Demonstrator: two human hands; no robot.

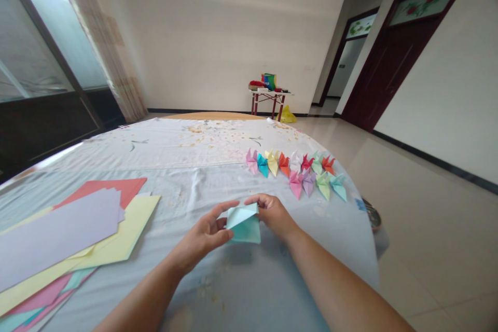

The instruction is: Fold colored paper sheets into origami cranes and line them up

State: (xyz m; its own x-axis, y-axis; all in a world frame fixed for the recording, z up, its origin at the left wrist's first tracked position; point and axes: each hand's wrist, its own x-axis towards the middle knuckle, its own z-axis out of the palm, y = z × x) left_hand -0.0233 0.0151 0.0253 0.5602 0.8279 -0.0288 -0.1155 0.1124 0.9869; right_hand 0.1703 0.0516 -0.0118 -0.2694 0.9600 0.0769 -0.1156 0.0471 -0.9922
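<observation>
A partly folded sheet of light turquoise paper (246, 229) is held just over the cloth, in front of me. My left hand (212, 228) grips its left edge, with the thumb at the lower front and the index finger stretched along the top. At the upper right corner, my right hand (270, 212) pinches the paper between thumb and fingers. A flap slants across the top of the sheet. Beyond my right hand, several folded paper cranes (296, 182) in pink, blue, yellow, red, purple and green stand in two rows.
Loose coloured paper sheets (58, 233) lie piled at the left. A flowered cloth (194, 295) covers the round table, whose edge curves away at the right. Against the far wall stands a small table (268, 94) with items on it, beside a yellow bag (288, 115).
</observation>
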